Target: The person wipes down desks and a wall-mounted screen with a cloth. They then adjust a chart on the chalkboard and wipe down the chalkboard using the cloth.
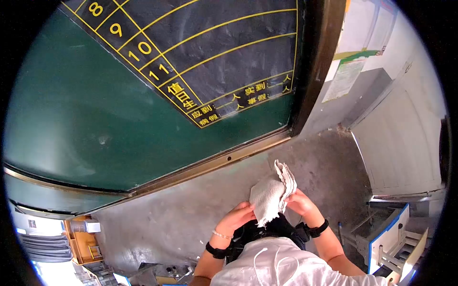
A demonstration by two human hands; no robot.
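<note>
A folded, off-white textured cloth (268,195) with frayed edges is held up between my two hands, in front of my body. My left hand (237,217) is closed on its lower left side. My right hand (299,202) grips its right side, near the stacked folds. Dark bands sit on both wrists, and a beaded bracelet is on the left one. Part of the fingers is hidden behind the cloth.
A green chalkboard (143,138) with a yellow-lined grid fills the wall ahead, above a metal ledge (214,164). A blue-edged desk (389,238) stands at lower right, an orange wooden cabinet (82,248) at lower left. A pale door (403,148) is at right.
</note>
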